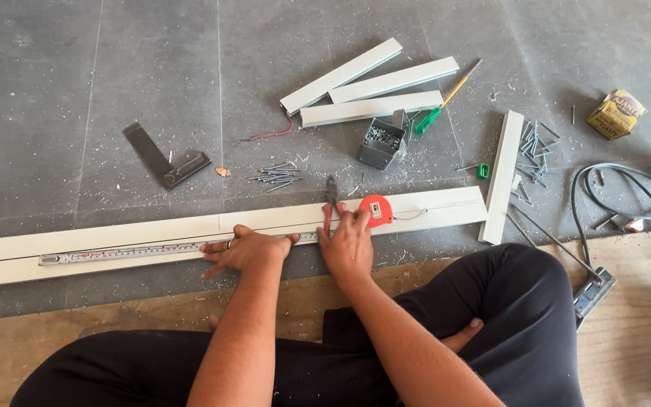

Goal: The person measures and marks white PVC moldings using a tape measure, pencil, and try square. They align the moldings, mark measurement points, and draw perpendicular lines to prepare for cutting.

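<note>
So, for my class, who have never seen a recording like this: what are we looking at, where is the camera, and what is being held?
The one picture comes from a camera worn on a seated person's head, looking down. The left hand presses flat on a tape measure blade stretched along a long white channel strip on the grey floor. The right hand touches the orange tape case and red-handled pliers. Nearby lie loose nails, a try square, short white offcuts, a small box of screws and a green screwdriver.

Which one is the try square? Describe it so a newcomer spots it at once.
Start at the long white plastic strip lying across the grey floor, with the tape measure blade along it. Look above its left half: the dark L-shaped metal try square lies alone there, left of the loose nails, flat and angled.
</note>
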